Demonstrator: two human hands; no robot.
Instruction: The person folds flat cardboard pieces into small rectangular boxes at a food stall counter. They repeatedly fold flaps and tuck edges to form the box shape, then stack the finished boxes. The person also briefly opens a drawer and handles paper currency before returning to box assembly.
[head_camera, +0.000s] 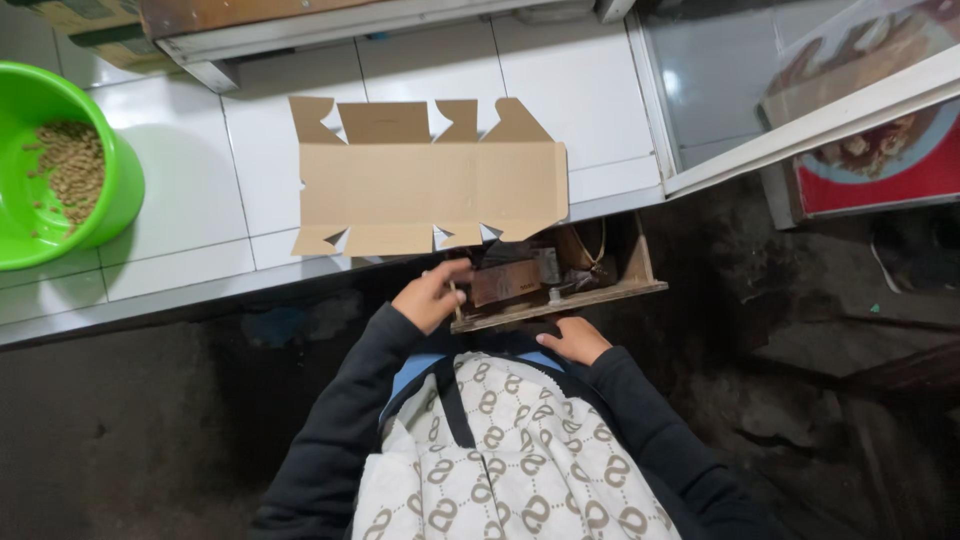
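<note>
A flattened brown cardboard box (430, 185) lies on the white tiled counter (180, 230). Below the counter's edge an open wooden drawer (600, 292) sticks out toward me, with dark clutter inside. My left hand (432, 293) reaches into the drawer's left part, fingers curled around a small thin object that is hard to make out. My right hand (572, 340) rests against the drawer's front edge, fingers bent, holding nothing that I can see. Dark sleeves cover both arms.
A green plastic bowl (115, 170) with brownish grains stands at the counter's left. A glass display case (720, 80) rises at the right, with a red-rimmed tray (880, 170) beside it. Dark uneven floor lies below.
</note>
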